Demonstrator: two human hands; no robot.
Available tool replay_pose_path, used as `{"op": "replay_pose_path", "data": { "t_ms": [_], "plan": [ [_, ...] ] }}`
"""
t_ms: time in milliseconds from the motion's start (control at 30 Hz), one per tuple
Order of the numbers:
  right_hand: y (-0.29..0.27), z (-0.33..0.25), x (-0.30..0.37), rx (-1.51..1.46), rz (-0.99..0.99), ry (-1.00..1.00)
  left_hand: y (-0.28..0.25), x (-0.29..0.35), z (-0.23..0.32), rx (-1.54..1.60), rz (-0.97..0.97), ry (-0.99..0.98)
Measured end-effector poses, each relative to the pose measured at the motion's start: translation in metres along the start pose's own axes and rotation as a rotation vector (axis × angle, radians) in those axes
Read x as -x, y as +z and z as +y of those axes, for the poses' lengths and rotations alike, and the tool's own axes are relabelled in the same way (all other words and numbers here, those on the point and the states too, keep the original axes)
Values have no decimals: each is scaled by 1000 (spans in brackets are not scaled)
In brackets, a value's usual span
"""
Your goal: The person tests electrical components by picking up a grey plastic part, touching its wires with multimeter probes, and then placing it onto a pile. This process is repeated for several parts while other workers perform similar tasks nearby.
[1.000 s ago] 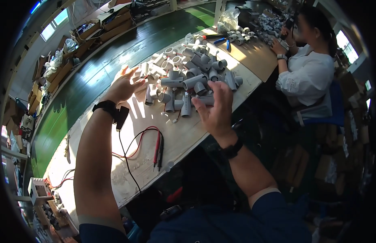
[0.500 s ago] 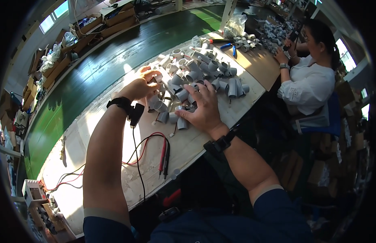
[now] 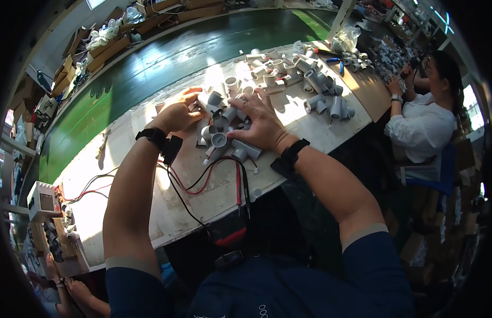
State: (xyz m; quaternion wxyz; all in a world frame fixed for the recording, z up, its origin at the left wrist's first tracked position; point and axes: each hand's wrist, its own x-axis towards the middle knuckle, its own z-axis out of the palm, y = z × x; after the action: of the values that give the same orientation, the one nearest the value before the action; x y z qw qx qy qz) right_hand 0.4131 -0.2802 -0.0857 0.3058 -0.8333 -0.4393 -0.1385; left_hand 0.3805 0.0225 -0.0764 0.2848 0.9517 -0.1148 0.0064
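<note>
Several short grey plastic cylinders (image 3: 220,140), some with thin wires, lie clustered between my two hands on the pale worktable. My left hand (image 3: 178,112) curves along the left side of this cluster, its fingers bent and apart. Over the right side, my right hand (image 3: 258,123) is spread, fingers reaching across the parts and thumb beside a round open end. Both hands cup the cluster from the sides; neither grips a single piece that I can see. Behind and to the right lies a second pile of grey cylinders (image 3: 321,85), apart from the first.
Red and black test probes (image 3: 238,183) lie at the table's near edge, their leads running left toward a white box-shaped meter (image 3: 43,202). A green conveyor belt (image 3: 119,85) runs behind the table. Blue-handled pliers (image 3: 341,67) rest near a co-worker (image 3: 421,106) seated at right.
My hands have drawn some of the cylinders left and nearer, opening a gap between them and the rest of the pile. The view has also shifted left.
</note>
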Motion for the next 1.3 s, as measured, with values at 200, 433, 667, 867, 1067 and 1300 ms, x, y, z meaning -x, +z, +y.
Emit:
{"op": "replay_pose_path", "data": {
  "t_ms": [200, 433, 667, 867, 1067, 1300],
  "plan": [
    [32, -54, -22, -191, -101, -58, -34, 66, -4, 125, 47, -62],
    [39, -61, -34, -253, -134, -120, -51, 92, -32, 97, 32, -12],
    [-10, 35, -129, 218, -103, 88, -95, 28, -23, 254, -25, -238],
    [-29, 129, -182, 346, -330, 584, -54, -68, 33, -40, -114, -212],
    [-8, 95, -178, 208, -483, 569, -22, -89, 26, -81, -136, -55],
    [32, 6, -148, 64, -522, 473, -55, -36, 12, -44, -209, -217]
  ]
}}
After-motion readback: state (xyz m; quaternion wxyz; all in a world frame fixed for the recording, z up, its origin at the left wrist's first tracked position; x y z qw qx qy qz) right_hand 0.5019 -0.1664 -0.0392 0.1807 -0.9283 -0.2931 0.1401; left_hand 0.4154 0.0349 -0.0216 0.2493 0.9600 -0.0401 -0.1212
